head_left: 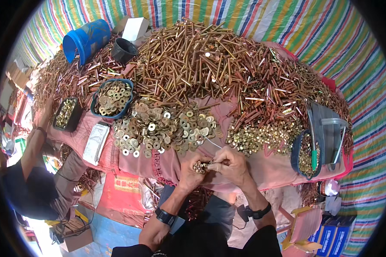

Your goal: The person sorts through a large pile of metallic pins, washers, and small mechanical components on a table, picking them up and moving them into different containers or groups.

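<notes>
Near the table's front edge, my left hand (190, 172) is closed around a small bundle of brass-coloured metal fasteners (199, 167), whose round ends show between the fingers. My right hand (231, 166) meets it from the right, fingers pinched at the bundle. A thin white strip (213, 143) sticks out from the right hand's fingers toward the upper left. Just beyond my hands lies a spread of flat washers (158, 128). To its right is a heap of small brass-coloured nuts (257, 140). The fingers hide most of the bundle.
A large heap of metal rods (193, 60) covers the back. A blue tub (94, 108) holds washers; a dark tub (70, 124) and a right-hand tub (294, 158) hold small nuts. A blue bucket (75, 48) lies tipped at the back left. Another person's arm (36, 141) reaches in at left.
</notes>
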{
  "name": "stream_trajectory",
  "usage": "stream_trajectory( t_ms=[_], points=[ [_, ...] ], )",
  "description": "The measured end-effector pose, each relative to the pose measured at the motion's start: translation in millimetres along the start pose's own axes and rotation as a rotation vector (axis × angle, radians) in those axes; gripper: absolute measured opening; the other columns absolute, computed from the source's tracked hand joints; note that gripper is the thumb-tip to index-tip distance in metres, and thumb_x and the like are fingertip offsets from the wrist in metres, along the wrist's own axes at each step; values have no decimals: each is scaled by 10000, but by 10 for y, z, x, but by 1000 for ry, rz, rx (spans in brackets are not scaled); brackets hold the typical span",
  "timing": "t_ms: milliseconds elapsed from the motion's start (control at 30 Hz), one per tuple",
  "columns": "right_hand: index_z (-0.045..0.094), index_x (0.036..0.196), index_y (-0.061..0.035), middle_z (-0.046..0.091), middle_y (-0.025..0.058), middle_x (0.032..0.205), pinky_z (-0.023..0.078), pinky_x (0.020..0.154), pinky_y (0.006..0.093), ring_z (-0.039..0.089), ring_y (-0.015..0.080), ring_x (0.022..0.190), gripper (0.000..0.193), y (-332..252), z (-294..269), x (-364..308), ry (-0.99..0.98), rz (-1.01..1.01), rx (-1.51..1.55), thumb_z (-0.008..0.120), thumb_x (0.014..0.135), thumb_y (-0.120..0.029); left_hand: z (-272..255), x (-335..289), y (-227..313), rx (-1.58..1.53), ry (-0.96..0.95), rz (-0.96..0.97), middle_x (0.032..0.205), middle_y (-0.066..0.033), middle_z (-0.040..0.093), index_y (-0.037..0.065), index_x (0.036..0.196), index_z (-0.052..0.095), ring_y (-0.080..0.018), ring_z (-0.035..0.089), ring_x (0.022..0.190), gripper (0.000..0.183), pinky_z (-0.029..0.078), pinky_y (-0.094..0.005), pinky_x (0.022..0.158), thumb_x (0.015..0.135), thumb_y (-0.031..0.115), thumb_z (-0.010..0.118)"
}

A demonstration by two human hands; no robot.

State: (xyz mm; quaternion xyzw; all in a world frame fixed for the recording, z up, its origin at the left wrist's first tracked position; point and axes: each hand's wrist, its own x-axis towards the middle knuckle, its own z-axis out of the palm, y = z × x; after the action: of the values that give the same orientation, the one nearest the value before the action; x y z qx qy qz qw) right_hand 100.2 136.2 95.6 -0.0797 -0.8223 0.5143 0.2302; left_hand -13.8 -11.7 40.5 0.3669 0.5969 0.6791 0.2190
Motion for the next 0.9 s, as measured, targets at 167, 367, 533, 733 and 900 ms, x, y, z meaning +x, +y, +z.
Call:
stream_trajectory(
  t_ms=[167, 367, 533, 733, 900],
  points=[
    [690, 1026, -28, 703, 69, 985, 556, 699, 296, 685, 171, 799, 332, -8, 10, 0, 23, -20, -104, 915, 806, -135, -10, -12, 18, -17, -31, -75, 921, -63, 760, -11, 1096, 720, -86, 679, 813, 191, 560, -258, 690, 912, -22, 770],
    [699, 1034, -35, 725, 65, 981, 558, 688, 299, 691, 167, 798, 291, -12, 26, -16, 26, 30, -6, 893, 834, -118, -30, -3, -66, -190, -29, -142, 932, -68, 745, -4, 1031, 718, -121, 671, 816, 196, 538, -281, 724, 851, -40, 789],
    [678, 1030, -11, 736, 47, 894, 552, 669, 296, 677, 115, 771, 246, 85, 74, -94, 161, 58, -20, 857, 901, -120, -8, 26, -121, -3, -56, -102, 937, -55, 729, -17, 1015, 691, -119, 655, 829, 151, 536, -279, 764, 892, -38, 776],
    [659, 1046, 21, 733, 63, 870, 575, 658, 272, 698, 111, 757, 211, 176, -26, -244, 142, 405, 211, 811, 949, -89, -36, 1, -99, -75, 10, -118, 1026, -42, 677, 20, 1211, 561, -113, 646, 915, 262, 542, -266, 803, 1004, 35, 722],
    [735, 1068, 26, 755, 87, 844, 592, 654, 311, 707, 129, 682, 214, 125, -41, -264, -434, 621, 91, 781, 942, -142, -104, -12, -50, -144, 67, -145, 1019, -44, 684, 23, 1214, 571, -107, 640, 911, 242, 540, -272, 800, 1015, 45, 708]
  ],
)
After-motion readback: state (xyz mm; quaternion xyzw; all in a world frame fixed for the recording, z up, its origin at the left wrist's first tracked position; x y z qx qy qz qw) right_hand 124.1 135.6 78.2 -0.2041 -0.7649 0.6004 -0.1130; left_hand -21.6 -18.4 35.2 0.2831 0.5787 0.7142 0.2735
